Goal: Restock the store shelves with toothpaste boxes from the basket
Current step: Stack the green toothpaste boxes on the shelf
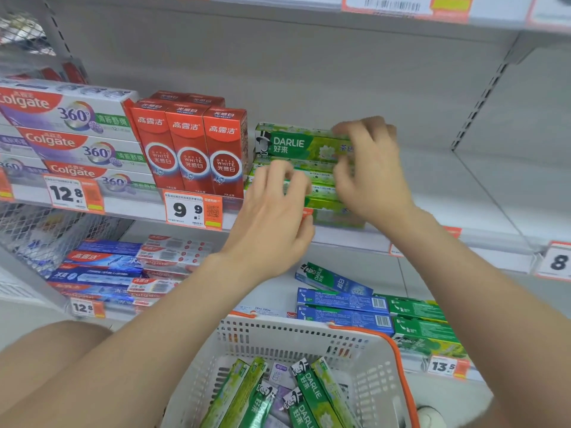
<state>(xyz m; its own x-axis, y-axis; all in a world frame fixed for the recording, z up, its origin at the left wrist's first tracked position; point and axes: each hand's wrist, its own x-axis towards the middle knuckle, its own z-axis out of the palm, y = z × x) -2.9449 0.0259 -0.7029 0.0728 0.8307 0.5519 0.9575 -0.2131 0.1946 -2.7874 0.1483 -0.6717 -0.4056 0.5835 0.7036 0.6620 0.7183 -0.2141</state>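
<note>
A stack of green Darlie toothpaste boxes (296, 146) lies on the middle shelf (355, 239), right of the red boxes. My right hand (370, 171) grips the right end of the top box, fingers over its top edge and thumb on its front. My left hand (275, 217) curls round the front left of the lower boxes in that stack, thumb down near the shelf edge. Below me, the white basket (309, 332) with an orange handle holds several more green Darlie boxes (309, 393) standing on end.
Three red Colgate Optic White boxes (191, 152) stand just left of the stack, with Colgate 360 boxes (71, 134) further left. The middle shelf is bare to the right of the stack. The lower shelf carries blue and green Darlie boxes (370, 307) and Colgate boxes (123, 270).
</note>
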